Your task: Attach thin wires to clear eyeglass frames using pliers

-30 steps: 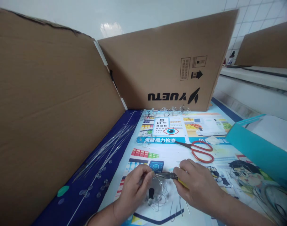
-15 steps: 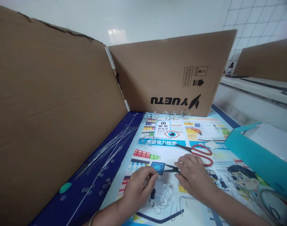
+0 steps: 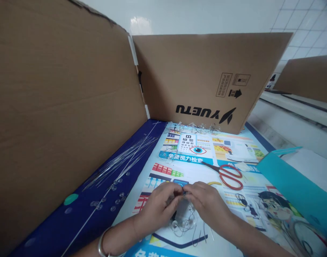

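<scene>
Above the printed tabletop, my left hand (image 3: 163, 201) and my right hand (image 3: 204, 198) meet fingertip to fingertip, both closed in a pinch. A tiny dark bit shows between them. Just below the fingers is a tangle of thin wire strung with clear beads (image 3: 183, 225); its upper part runs up to my left fingers. What my right fingertips hold is too small to make out. Behind my right hand, a curved yellow handle (image 3: 214, 183) shows, apparently of the black-jawed pliers, whose rest is hidden. Bent pieces of wire (image 3: 199, 235) lie near the beaded tangle.
Red-handled scissors (image 3: 231, 176) lie beyond my right hand. Straight wires (image 3: 123, 159) and loose clear beads (image 3: 115, 185) lie on the blue strip at left, near a green disc (image 3: 71, 199). Cardboard panels (image 3: 201, 71) stand left and behind. A turquoise box (image 3: 292, 185) stands right.
My right hand has moved left, away from the pliers, and its fingers have closed against my left fingertips. My left hand has shifted slightly. The view has tilted a little.
</scene>
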### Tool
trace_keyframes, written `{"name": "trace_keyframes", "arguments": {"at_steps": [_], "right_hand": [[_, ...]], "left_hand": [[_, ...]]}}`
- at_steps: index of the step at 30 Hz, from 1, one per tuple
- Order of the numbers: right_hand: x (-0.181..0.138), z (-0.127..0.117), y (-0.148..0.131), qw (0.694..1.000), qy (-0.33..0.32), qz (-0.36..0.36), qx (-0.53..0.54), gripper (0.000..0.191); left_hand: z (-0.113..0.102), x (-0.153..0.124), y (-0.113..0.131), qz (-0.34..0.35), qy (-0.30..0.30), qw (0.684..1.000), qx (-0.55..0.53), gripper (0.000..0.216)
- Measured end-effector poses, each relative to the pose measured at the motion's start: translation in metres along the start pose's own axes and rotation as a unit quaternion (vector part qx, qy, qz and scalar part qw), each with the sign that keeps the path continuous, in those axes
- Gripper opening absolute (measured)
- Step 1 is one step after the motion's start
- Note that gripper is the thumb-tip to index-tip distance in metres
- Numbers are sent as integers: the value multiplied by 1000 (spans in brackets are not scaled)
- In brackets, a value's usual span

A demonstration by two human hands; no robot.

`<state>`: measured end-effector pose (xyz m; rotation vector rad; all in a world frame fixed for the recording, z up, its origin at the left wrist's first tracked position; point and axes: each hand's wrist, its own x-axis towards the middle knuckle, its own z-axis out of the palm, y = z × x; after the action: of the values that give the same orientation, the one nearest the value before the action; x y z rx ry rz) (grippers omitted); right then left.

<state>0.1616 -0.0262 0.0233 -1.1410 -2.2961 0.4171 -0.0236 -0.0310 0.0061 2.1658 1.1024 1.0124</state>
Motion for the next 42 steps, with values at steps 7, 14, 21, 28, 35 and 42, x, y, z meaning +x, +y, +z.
{"name": "trace_keyframes", "arguments": {"at_steps": [7,14,21,28,35,42], "right_hand": [[-4,-3,16,975,-2,132,178,15],[-6,8,18,904,-21,209,372,12],[-4,12,17,886,-13,216,411,12],[-4,10,17,885,6,216,413,12],[-5,8,18,889,15,215,405,13],[-8,4,20,917,-15,170,359,9]], "left_hand": [[-6,9,-5,-15,-80,993,-87,20],[3,9,-4,-13,-99,995,-27,25],[10,10,-2,-46,-86,995,27,15],[10,10,-4,-38,-72,996,33,15],[10,10,-7,-57,-82,995,28,13],[8,9,-6,-49,-78,996,21,12]]}}
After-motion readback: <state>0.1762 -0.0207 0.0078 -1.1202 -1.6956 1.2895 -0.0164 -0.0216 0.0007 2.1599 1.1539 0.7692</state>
